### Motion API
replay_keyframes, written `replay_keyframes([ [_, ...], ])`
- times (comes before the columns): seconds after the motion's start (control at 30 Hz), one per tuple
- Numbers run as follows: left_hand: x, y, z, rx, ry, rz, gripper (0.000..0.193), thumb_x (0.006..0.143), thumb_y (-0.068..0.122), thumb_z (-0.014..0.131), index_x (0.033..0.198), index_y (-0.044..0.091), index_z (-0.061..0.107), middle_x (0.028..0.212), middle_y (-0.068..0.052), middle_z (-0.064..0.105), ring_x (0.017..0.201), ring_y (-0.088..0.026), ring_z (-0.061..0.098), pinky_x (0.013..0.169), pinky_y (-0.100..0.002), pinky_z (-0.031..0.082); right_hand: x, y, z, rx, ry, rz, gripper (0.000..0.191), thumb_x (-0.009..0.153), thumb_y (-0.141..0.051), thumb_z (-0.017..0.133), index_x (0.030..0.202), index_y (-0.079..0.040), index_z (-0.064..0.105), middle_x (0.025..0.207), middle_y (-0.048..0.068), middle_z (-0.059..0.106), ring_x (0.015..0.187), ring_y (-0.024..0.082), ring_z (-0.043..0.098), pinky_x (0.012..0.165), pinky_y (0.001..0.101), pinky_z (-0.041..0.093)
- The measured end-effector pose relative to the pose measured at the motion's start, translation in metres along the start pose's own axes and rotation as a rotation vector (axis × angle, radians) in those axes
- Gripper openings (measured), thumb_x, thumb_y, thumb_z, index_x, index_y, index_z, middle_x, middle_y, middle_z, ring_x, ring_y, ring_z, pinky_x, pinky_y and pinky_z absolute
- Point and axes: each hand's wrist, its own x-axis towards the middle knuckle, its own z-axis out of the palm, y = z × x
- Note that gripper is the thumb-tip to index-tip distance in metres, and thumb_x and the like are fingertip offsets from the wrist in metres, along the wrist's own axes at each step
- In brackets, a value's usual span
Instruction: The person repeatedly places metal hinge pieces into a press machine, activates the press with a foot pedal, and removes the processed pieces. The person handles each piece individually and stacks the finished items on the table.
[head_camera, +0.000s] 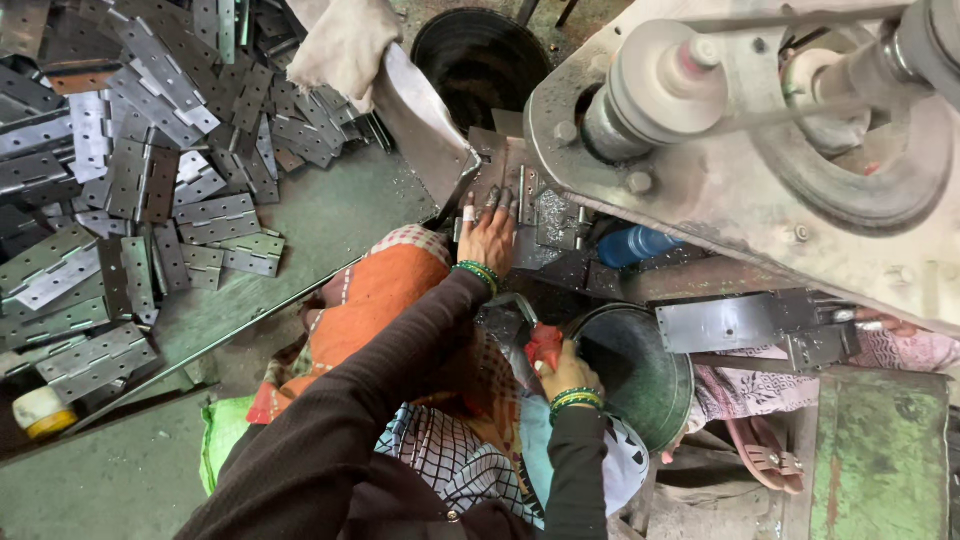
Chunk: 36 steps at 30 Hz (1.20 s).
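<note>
grey metal covers almost everything in this workshop corner: a worn steel table (330, 215) on the left side carries a big loose pile of hinges (130, 170), flat and dull silver, many of them lying open with their small screw holes visible. on the right side stands a heavy press machine (760, 140), with round shafts and a thick plate, dusty and scratched.

the left hand (488, 235) lies flat with the fingers spread, pressing on a hinge piece (520, 195) that sits on the machine bed, just under the big plate. green bangles are around the wrist, and one fingertip has a white tape. the right hand (568, 375) is lower, closed around something red (545, 345) and what looks like a grey metal lever (510, 320); i cannot tell exactly what this object is. the two hands are well apart from each other.

the hinge piece seems stiff and thin, probably light for one piece, but the edges look sharp and the surface perhaps a little oily, so it may slip. i think it is better to hold it by the flat leaf, with the fingers away from the edges and from the knuckle.

below the bed is a dark round bucket (640, 375), and a blue bottle (635, 243) lies near the machine. at the top, a gloved hand (345, 45) of another person holds a curved metal sheet (425, 125). a pink sandal (765, 455) shows at the right.
</note>
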Motion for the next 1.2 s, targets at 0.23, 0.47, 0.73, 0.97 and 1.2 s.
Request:
replay_keyframes([
  [0.23,0.007,-0.001,0.003,-0.043,-0.088,-0.07,0.038,0.092,0.017,0.056,0.128,0.004,0.063,0.131,-0.01,0.059,0.118,-0.03,0.058,0.11,-0.054,0.035,0.024,0.019,0.081,0.169,0.024,-0.031,0.067,0.088,-0.044,0.071,0.139,-0.013,0.041,0.12,0.027,0.068,0.109,0.049,0.066,0.091,0.0569,0.053],
  [0.47,0.008,-0.004,0.002,0.156,0.044,0.007,0.053,0.082,0.018,0.056,0.133,0.005,0.061,0.137,-0.012,0.057,0.123,-0.027,0.057,0.112,-0.055,0.032,0.021,0.014,0.014,0.034,-0.055,-0.062,0.066,0.089,-0.048,0.071,0.138,-0.014,0.044,0.118,0.027,0.07,0.109,0.048,0.067,0.095,0.0554,0.053],
  [0.73,0.002,0.0,0.003,0.001,-0.098,-0.019,0.042,0.095,0.017,0.052,0.134,0.003,0.06,0.141,-0.013,0.056,0.126,-0.029,0.054,0.123,-0.061,0.017,0.011,0.009,0.046,0.076,0.011,-0.004,0.057,0.088,-0.045,0.07,0.13,-0.015,0.046,0.115,0.024,0.071,0.106,0.048,0.068,0.09,0.0582,0.053],
  [0.97,0.004,0.001,0.005,0.066,-0.062,-0.003,0.049,0.094,0.016,0.051,0.141,0.003,0.058,0.138,-0.012,0.057,0.128,-0.029,0.054,0.123,-0.06,0.017,0.027,0.021,0.06,0.116,-0.022,-0.035,0.067,0.087,-0.046,0.072,0.136,-0.012,0.041,0.113,0.029,0.068,0.106,0.05,0.066,0.092,0.0566,0.052],
  [1.2,-0.003,0.0,0.006,-0.011,-0.142,-0.009,0.043,0.094,0.015,0.052,0.135,0.005,0.059,0.145,-0.015,0.053,0.13,-0.031,0.052,0.125,-0.063,0.014,0.009,0.002,-0.019,-0.046,0.02,-0.064,0.056,0.086,-0.047,0.072,0.124,-0.012,0.053,0.114,0.023,0.072,0.106,0.045,0.068,0.09,0.0564,0.054],
])
